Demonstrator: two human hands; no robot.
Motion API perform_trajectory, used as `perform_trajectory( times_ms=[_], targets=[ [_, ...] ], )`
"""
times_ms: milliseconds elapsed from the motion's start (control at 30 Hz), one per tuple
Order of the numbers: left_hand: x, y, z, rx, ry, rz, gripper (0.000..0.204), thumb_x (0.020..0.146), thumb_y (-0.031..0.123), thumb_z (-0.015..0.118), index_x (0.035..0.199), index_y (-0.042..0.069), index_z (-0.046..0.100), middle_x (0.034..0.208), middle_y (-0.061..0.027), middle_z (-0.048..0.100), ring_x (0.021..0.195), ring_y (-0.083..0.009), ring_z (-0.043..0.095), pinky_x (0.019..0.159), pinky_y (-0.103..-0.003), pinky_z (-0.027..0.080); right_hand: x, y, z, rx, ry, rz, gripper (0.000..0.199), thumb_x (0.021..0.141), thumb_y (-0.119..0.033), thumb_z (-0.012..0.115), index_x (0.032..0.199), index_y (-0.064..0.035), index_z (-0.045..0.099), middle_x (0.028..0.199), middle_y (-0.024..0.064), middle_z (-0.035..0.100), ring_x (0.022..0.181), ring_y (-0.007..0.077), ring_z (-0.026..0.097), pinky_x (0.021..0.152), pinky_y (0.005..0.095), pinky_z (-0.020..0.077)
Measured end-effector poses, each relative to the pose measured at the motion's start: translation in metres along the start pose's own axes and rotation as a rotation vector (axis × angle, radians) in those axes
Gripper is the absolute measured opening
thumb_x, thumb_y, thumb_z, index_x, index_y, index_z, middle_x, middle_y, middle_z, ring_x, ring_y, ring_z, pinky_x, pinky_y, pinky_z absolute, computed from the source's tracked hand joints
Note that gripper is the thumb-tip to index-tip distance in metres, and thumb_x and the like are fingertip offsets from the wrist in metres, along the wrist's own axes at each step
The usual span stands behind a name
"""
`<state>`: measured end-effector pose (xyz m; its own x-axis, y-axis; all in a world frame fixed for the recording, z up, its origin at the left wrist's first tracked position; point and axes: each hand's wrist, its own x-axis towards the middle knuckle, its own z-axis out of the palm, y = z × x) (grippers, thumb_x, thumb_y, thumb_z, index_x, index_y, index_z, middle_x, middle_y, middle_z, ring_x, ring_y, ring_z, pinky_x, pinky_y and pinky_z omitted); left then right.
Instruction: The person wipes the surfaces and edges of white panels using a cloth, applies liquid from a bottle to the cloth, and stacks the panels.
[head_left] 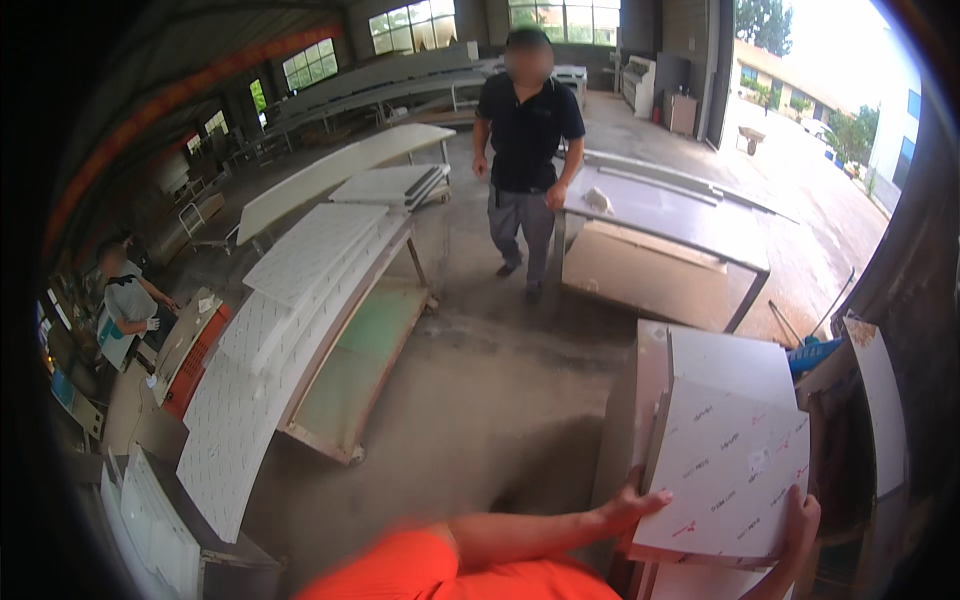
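At the lower right lies a stack of white boards (735, 360). Its top piece is a white panel (720, 450) under a printed protective film, with a small pale label near its right side. My left hand (630, 508) is closed on the panel's near left edge, thumb on top and fingers mostly hidden below. On the opposite side my right hand (802, 515) grips the right edge, its fingertips at the rim. Whether the panel is lifted off the boards under it, I cannot tell.
Long film-covered panels (230, 430) rest on a wheeled trolley (400, 310) to the left. Ahead, a person in a dark shirt (530, 110) stands beside a metal-framed table (690, 215). Another person (130, 300) is at far left near a red crate (195, 355). Boards (880, 410) lean at right.
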<state>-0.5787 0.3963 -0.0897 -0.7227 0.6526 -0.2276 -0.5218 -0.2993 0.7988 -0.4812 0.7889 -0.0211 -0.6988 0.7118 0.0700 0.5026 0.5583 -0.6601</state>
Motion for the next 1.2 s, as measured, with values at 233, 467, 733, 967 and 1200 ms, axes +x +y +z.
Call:
perform_trajectory(
  times_ms=[233, 467, 733, 967, 1200],
  targets=[
    [-0.007, 0.001, 0.004, -0.044, 0.005, -0.029, 0.101, 0.091, 0.043, 0.081, 0.156, -0.009, 0.022, 0.139, -0.0227, 0.051, 0.132, -0.0332, 0.053, 0.112, -0.043, 0.046, 0.002, 0.012, -0.001, -0.011, -0.011, 0.035, 0.057, 0.097, -0.047, 0.071, 0.085, 0.0082, 0.062, 0.075, 0.02, 0.062, 0.069, 0.0249, 0.057, 0.069, 0.0441, 0.049],
    [-0.002, 0.007, 0.001, 0.07, 0.024, 0.02, 0.1, 0.091, 0.042, 0.08, 0.156, -0.009, 0.024, 0.141, -0.0233, 0.05, 0.134, -0.0329, 0.051, 0.113, -0.044, 0.045, 0.003, 0.004, 0.002, 0.009, 0.013, 0.021, 0.057, 0.097, -0.046, 0.071, 0.085, 0.009, 0.062, 0.074, 0.0195, 0.064, 0.068, 0.0235, 0.058, 0.067, 0.044, 0.0487],
    [0.007, -0.01, -0.004, 0.005, 0.028, 0.064, 0.109, 0.089, 0.046, 0.082, 0.16, -0.008, 0.02, 0.15, -0.0257, 0.043, 0.142, -0.0364, 0.045, 0.117, -0.045, 0.042, 0.004, 0.001, 0.007, 0.052, 0.007, 0.018, 0.052, 0.099, -0.042, 0.071, 0.097, 0.0101, 0.066, 0.087, 0.018, 0.069, 0.079, 0.024, 0.062, 0.075, 0.0427, 0.05],
    [0.001, -0.005, 0.004, -0.011, 0.063, 0.033, 0.126, 0.084, 0.053, 0.083, 0.164, -0.006, 0.006, 0.158, -0.0299, 0.035, 0.15, -0.0415, 0.035, 0.122, -0.048, 0.034, -0.034, -0.045, -0.017, -0.009, -0.051, 0.13, 0.059, 0.101, -0.045, 0.07, 0.111, 0.0133, 0.069, 0.099, 0.0178, 0.069, 0.091, 0.0277, 0.058, 0.086, 0.0431, 0.0488],
    [0.012, -0.019, -0.005, 0.075, 0.085, 0.066, 0.125, 0.084, 0.054, 0.081, 0.164, -0.007, 0.006, 0.159, -0.0319, 0.035, 0.151, -0.0423, 0.034, 0.123, -0.047, 0.033, -0.04, -0.058, -0.016, 0.014, -0.025, 0.007, 0.062, 0.101, -0.046, 0.07, 0.113, 0.0153, 0.069, 0.092, 0.0157, 0.068, 0.08, 0.0256, 0.053, 0.074, 0.0445, 0.0476]
  ],
)
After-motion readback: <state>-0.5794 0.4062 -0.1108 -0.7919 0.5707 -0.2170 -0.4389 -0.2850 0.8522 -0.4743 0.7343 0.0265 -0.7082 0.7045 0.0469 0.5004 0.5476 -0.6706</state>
